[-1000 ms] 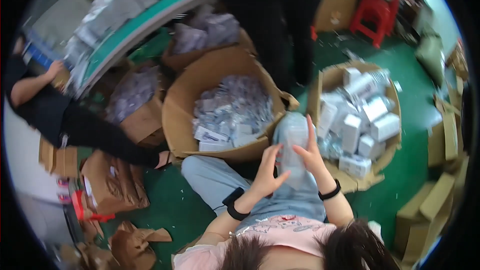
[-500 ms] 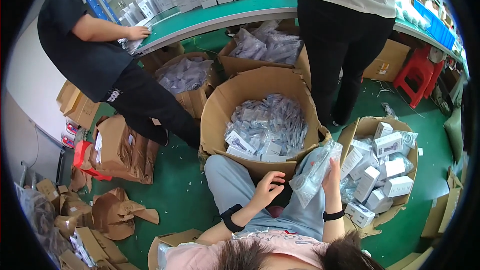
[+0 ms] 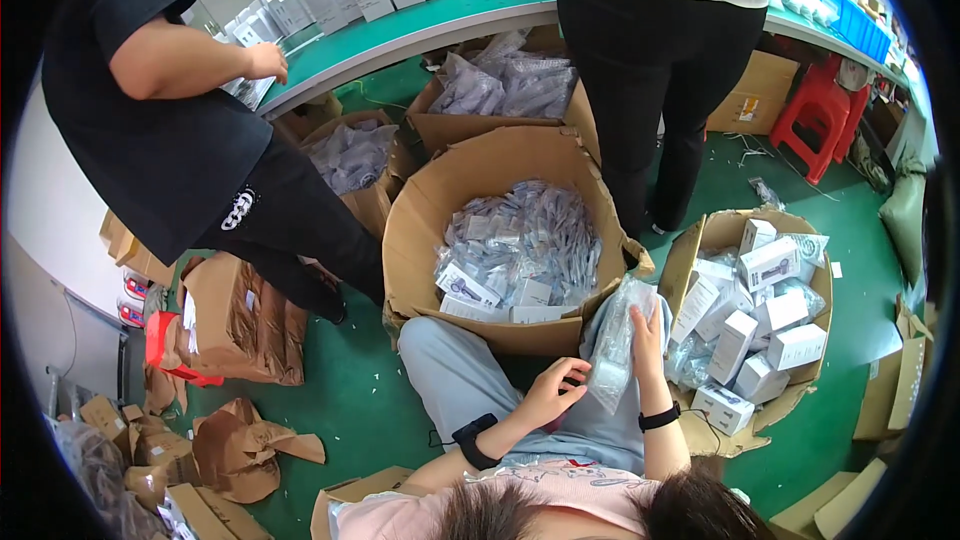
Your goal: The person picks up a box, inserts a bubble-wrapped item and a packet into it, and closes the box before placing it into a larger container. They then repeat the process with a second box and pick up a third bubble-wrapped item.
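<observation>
A clear bubble-wrap bag [image 3: 612,352] is upright over my right knee, in the grip of my right hand [image 3: 648,342]. Something pale shows inside its lower part, too blurred to name. My left hand [image 3: 556,393] is at the bag's lower left edge, fingers curled but apart; whether the fingertips touch the plastic is unclear. In front of my knees stands a large open carton [image 3: 410,265] full of small clear packets [image 3: 525,235], with several white boxes [image 3: 466,285] at its near side.
To my right, another open carton [image 3: 672,285] holds white boxes [image 3: 735,345] and bubble-wrap bags. One person [image 3: 170,140] stands at the left, another [image 3: 660,60] ahead, by a green worktable [image 3: 420,6]. Crumpled brown paper [image 3: 245,450] lies on the floor. A red stool [image 3: 822,118] stands far right.
The bag has swung more upright and sits lower left, still in my right hand. My left hand has moved right, close to its lower end. The person at left has come nearer.
</observation>
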The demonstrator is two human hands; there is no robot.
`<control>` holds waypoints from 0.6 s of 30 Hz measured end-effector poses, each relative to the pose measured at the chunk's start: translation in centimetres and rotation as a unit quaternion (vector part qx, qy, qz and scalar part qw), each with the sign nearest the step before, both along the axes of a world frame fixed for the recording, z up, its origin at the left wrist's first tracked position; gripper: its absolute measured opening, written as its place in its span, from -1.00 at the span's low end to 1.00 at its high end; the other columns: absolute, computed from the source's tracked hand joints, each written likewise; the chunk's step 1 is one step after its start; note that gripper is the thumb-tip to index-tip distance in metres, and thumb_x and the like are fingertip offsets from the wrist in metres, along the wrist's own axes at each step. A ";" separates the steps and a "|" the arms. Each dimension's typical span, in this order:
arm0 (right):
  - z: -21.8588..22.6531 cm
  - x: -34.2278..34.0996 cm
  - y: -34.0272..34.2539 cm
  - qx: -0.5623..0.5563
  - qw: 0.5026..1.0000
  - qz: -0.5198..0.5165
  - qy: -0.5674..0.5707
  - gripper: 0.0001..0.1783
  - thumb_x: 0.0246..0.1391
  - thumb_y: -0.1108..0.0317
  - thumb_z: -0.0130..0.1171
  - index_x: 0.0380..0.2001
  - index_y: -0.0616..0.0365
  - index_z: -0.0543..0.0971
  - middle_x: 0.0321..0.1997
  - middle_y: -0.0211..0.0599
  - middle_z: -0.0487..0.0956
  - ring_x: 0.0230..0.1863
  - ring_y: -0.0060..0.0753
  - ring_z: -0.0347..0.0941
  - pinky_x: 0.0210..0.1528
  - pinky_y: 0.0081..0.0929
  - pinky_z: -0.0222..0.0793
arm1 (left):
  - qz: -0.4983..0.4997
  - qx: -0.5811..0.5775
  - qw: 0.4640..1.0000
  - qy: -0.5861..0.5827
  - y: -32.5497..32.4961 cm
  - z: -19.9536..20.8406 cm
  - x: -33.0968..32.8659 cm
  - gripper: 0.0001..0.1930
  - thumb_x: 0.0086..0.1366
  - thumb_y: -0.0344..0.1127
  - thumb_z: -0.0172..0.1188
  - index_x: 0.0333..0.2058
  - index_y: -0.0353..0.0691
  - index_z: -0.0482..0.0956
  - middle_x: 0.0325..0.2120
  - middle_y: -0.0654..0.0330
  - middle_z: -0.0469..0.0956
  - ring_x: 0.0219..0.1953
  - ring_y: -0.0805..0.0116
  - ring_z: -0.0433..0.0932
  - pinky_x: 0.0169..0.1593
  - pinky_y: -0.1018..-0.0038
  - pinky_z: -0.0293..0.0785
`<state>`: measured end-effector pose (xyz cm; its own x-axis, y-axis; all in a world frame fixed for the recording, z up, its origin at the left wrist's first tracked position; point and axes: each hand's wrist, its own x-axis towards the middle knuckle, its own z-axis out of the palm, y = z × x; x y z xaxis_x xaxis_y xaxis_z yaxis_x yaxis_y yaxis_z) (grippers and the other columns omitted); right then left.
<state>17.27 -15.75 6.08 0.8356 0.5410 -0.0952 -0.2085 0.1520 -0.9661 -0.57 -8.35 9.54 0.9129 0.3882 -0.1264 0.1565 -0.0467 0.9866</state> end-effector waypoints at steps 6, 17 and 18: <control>-2.0 0.5 -0.7 0.001 1.000 0.010 0.014 -0.56 0.11 0.32 -0.09 0.04 0.28 0.24 -0.05 -0.30 0.37 -0.03 -0.50 0.25 0.04 -0.60 0.10 | -0.002 0.005 1.000 0.009 0.1 -0.4 -0.1 -0.68 0.07 -0.51 0.08 -0.14 -0.28 0.35 -0.22 0.21 0.39 -0.17 0.45 0.42 -0.19 0.55 0.38; -4.2 2.3 -0.9 0.113 0.980 0.019 0.162 -0.59 0.14 0.21 -0.13 -0.02 0.24 0.30 -0.12 -0.34 0.41 -0.18 -0.53 0.33 -0.13 -0.58 0.26 | -0.002 0.026 1.000 0.005 -1.2 -0.7 -1.2 -0.69 0.07 -0.51 0.09 -0.15 -0.28 0.37 -0.20 0.19 0.38 -0.16 0.45 0.42 -0.20 0.56 0.39; -4.2 2.3 -0.6 0.117 0.980 0.025 0.161 -0.59 0.14 0.21 -0.13 -0.02 0.24 0.30 -0.12 -0.34 0.41 -0.18 -0.53 0.33 -0.13 -0.58 0.26 | 0.003 0.032 0.999 0.003 -1.2 -0.5 -1.4 -0.69 0.07 -0.51 0.09 -0.15 -0.28 0.37 -0.20 0.19 0.38 -0.16 0.45 0.42 -0.20 0.56 0.39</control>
<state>19.54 -16.38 1.91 0.7545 0.6191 -0.2180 -0.5097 0.3434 -0.7888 -1.93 -9.57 9.09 0.9095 0.4015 -0.1075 0.1636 -0.1081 0.9806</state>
